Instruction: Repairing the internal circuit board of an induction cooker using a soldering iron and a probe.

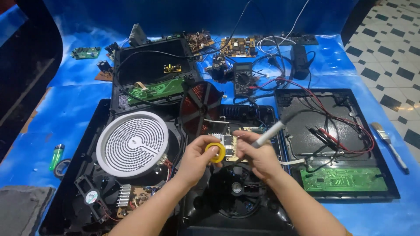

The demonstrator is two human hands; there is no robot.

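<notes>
— What have you got in your hands?

— My left hand (194, 159) has a tape roll (215, 152), yellow, at the centre of the frame, just above the open black cooker shell (236, 218). My fingers (211, 150) are clamped on it, thumb over the near face, the others behind. My right hand (258, 157) is closed round a pale grey iron (270, 133), which slants up and to the right from my fist, its cord (306, 112) trailing off further right

— How does the roll handle?

— Light, I'd judge, and stiff enough as a ring to take a pinch. The outer wrap looks smooth, so it could slip or spin; holding it across the rim with a fingertip near the hole seems safest. The loose end is hidden from me, so I can't tell where it lies

— And what's under your hands?

— A small board (225, 142), touching neither hand as far as I can see. A copper coil (199, 107) stands tilted just above the left hand, and a white round heater plate (132, 143) lies left of it

— Anything else about?

— A black meter (243, 78) at upper centre with red leads (350, 118) running over the right-hand cooker base (297, 131), a green board (343, 179) at its lower edge, a brush (389, 146) at the far right on the blue bench (74, 109), and a green lighter (56, 156) at the left
</notes>
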